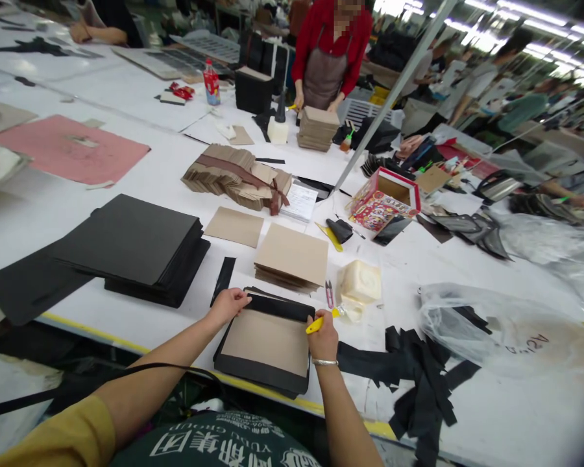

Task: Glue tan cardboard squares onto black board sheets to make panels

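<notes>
The far-left corner of a black band point(279, 306) is pinched between the thumb and fingertips of the left hand point(230, 307), which is nearly closed. A yellow brush point(315, 325) is held in the curled right hand point(324, 334), its bristles pointed away to the right, and the band's right end is met by the fingers of that hand. The band is laid along the far edge of a tan board point(267, 340), which is framed by black sheets point(260, 371) between and just below both hands.

Beyond the left hand, a narrow black strip point(222, 282) is seen, and farther left are stacked large black sheets point(131, 237). A tan stack point(292, 255) is set beyond the gap between the hands. Pink snips point(329, 294) and a cream container point(363, 282) are placed just beyond the right hand; to its right, black strips point(418, 370) are heaped near a clear plastic bag point(496, 331).
</notes>
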Demonstrator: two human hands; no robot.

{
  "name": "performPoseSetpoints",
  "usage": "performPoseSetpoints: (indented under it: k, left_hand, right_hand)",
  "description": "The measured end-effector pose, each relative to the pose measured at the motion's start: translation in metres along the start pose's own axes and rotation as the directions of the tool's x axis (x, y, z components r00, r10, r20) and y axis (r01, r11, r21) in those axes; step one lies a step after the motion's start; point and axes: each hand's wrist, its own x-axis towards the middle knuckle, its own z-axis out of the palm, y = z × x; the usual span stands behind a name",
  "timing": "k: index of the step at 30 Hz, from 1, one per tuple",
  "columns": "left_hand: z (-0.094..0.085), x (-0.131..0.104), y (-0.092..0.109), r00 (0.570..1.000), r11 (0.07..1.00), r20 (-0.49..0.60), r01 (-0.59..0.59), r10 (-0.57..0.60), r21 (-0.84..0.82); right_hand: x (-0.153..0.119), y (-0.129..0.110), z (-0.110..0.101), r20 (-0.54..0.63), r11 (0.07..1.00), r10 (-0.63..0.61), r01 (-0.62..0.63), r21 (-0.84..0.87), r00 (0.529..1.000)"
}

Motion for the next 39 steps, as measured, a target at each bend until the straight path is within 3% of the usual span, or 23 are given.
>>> performPoseSetpoints:
  k: [7, 11, 14, 17, 20, 22, 25, 27, 31, 34, 36, 39]
  left_hand:
    - [0.004, 0.008, -0.002, 1.0, 0.996, -0.005, -0.026, 0.026, 0.09]
    - [0.001, 0.002, 0.007, 0.98, 0.949, -0.012, -0.187, 0.197, 0.255]
    - [0.0, -0.003, 0.015, 0.904, 0.767, 0.143, -0.419, 0.403, 0.486]
    - [0.001, 0.001, 0.023, 0.806, 0.577, 0.341, -0.587, 0.484, 0.567]
    - [0.001, 0.012, 0.028, 0.742, 0.502, 0.442, -0.668, 0.504, 0.549]
    - [-0.001, 0.018, 0.029, 0.735, 0.514, 0.451, -0.677, 0.506, 0.527]
    - [-0.008, 0.019, 0.026, 0.759, 0.616, 0.415, -0.65, 0.501, 0.445]
    - [-0.013, 0.014, 0.021, 0.807, 0.745, 0.372, -0.577, 0.458, 0.335]
    - [-0.016, -0.001, 0.01, 0.947, 0.977, 0.278, -0.194, 0.164, 0.086]
    - [-0.012, -0.006, 0.004, 0.974, 1.0, 0.227, 0.027, -0.023, -0.015]
    - [-0.01, -0.006, 0.002, 0.987, 0.999, 0.155, 0.032, -0.033, 0.012]
    - [-0.007, 0.0, 0.003, 0.999, 0.986, 0.029, -0.044, 0.04, 0.161]
  right_hand:
    - [0.006, 0.004, 0.003, 0.025, 0.999, -0.029, 0.03, -0.033, 0.999]
    - [0.002, 0.003, -0.004, -0.011, 0.982, -0.188, 0.188, -0.005, 0.982]
    - [-0.008, -0.001, -0.018, -0.042, 0.918, -0.396, 0.395, -0.025, 0.917]
    - [-0.019, -0.008, -0.036, -0.011, 0.809, -0.588, 0.588, 0.007, 0.809]
    - [-0.029, -0.015, -0.051, 0.005, 0.736, -0.673, 0.669, 0.104, 0.74]
    - [-0.032, -0.017, -0.057, -0.009, 0.744, -0.66, 0.655, 0.133, 0.751]
    - [-0.033, -0.015, -0.06, -0.082, 0.841, -0.527, 0.533, 0.089, 0.846]
    - [-0.031, -0.011, -0.058, -0.136, 0.921, -0.378, 0.387, 0.042, 0.916]
    - [-0.021, -0.001, -0.042, -0.086, 0.984, -0.172, 0.175, 0.023, 0.981]
    - [-0.012, 0.003, -0.025, -0.021, 0.992, -0.118, 0.118, 0.033, 0.993]
    - [-0.007, 0.005, -0.015, 0.005, 0.996, -0.091, 0.091, 0.026, 0.996]
    - [0.001, 0.005, -0.003, 0.026, 0.997, -0.082, 0.081, 0.015, 0.996]
